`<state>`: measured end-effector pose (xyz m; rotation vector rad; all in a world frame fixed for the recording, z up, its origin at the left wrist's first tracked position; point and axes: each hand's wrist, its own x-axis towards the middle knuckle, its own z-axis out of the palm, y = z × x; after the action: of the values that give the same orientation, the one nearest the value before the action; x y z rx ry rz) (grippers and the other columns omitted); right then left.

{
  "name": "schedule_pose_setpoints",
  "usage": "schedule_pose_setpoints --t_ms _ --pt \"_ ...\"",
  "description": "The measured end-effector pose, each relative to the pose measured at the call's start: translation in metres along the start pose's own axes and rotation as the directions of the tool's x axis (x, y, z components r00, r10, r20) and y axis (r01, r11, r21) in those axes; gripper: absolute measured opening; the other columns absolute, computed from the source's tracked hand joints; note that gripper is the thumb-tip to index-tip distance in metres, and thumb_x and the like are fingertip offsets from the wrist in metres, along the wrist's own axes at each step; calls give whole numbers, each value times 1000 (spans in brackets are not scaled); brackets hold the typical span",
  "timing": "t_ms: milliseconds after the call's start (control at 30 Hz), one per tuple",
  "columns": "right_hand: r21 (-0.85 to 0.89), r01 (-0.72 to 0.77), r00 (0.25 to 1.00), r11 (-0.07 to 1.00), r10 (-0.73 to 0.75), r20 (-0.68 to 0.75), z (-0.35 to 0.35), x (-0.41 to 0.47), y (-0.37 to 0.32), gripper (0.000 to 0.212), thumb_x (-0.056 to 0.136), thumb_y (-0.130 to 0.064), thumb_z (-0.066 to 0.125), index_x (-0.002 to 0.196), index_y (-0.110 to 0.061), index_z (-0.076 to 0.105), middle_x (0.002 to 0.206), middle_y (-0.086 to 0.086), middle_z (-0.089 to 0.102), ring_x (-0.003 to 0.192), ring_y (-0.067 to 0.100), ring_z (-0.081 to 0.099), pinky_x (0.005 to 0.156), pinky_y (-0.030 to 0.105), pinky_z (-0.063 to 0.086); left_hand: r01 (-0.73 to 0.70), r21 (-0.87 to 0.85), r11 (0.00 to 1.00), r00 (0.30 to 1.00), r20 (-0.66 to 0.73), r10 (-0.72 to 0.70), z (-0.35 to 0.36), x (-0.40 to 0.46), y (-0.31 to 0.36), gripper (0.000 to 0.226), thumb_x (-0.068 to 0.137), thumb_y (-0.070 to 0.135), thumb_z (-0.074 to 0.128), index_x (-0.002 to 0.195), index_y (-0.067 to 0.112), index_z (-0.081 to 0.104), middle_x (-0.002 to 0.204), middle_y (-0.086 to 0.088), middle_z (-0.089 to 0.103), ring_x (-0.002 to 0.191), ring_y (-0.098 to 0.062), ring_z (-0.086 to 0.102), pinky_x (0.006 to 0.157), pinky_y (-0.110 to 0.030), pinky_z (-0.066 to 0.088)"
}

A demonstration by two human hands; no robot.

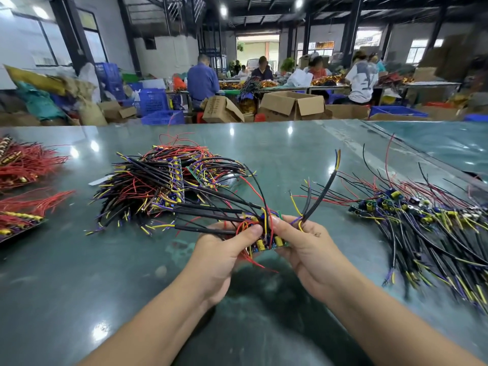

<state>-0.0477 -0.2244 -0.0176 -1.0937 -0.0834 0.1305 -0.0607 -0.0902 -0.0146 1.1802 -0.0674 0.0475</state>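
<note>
A small green circuit board (266, 243) with yellow and blue capacitors and black, red, yellow and purple wires is held above the table between both hands. My left hand (224, 249) grips its left side, thumb on top. My right hand (303, 244) grips its right side, with a black cable (322, 191) rising between the fingers. Black sleeved wires (211, 210) fan out to the left of the board.
On the glossy green table (79, 286), a stack of wired boards (163, 186) lies ahead left. Loose wired boards (422, 225) spread at the right. Red-wire bundles (23, 165) sit at the left edge. Beyond are cardboard boxes (293, 104), blue crates and seated workers.
</note>
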Motion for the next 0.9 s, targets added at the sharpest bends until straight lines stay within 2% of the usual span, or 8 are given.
schedule_pose_setpoints --t_ms 100,300,467,567,733,800,867,900 --pt "3 20 1000 1000 -20 20 -1 0 1 27 68 -19 69 88 -2 71 86 11 74 70 13 67 67 22 55 -1 -5 1000 1000 25 1 -2 2 1 13 62 8 67 60 17 75 71 0 73 66 -9 69 58 -23 55" --pt "21 16 999 1000 -17 48 -2 -1 1 20 68 -17 69 83 -5 73 84 11 74 68 13 67 61 20 53 69 -55 996 993 95 -64 -10 5 -1 19 64 7 67 80 10 77 90 -9 74 79 -18 71 61 -28 56" --pt "47 -14 999 999 12 45 -3 0 1 42 70 -14 68 104 11 64 87 15 72 68 17 68 58 23 53 72 -29 997 989 133 -67 -12 7 -2 23 65 9 67 83 17 79 90 -5 75 81 -16 71 63 -27 56" --pt "28 7 1000 1000 -8 29 -3 1 4 38 67 -16 71 98 5 68 91 16 73 75 19 68 71 29 57 38 16 999 996 78 -39 -11 7 -4 20 66 9 68 83 13 78 93 -8 74 83 -17 70 70 -27 57" --pt "-95 0 1000 995 0 8 -5 1 5 45 59 -25 75 95 2 69 97 19 71 88 27 64 96 51 43 -11 118 993 998 59 4 -13 5 -5 17 77 -3 65 84 9 75 91 -6 75 82 -14 70 69 -22 55" --pt "-80 4 998 997 1 59 -7 1 3 48 58 -25 75 96 4 68 96 19 71 86 26 65 91 44 49 -19 91 996 997 81 12 -14 5 -4 17 70 3 68 86 8 73 91 -7 74 82 -15 70 69 -24 55" --pt "-52 13 992 999 -6 126 -9 -1 0 43 62 -22 72 96 5 68 97 21 71 85 25 67 84 35 55 1 57 998 994 108 -7 -16 6 -4 23 65 7 69 87 6 74 96 -12 73 87 -20 70 76 -32 58" --pt "-46 12 989 999 -5 145 -9 -1 0 40 64 -20 71 95 5 69 98 21 70 87 25 67 87 36 54 22 50 999 993 118 -27 -16 6 -4 23 64 8 69 86 6 75 98 -14 73 89 -22 70 81 -36 58"
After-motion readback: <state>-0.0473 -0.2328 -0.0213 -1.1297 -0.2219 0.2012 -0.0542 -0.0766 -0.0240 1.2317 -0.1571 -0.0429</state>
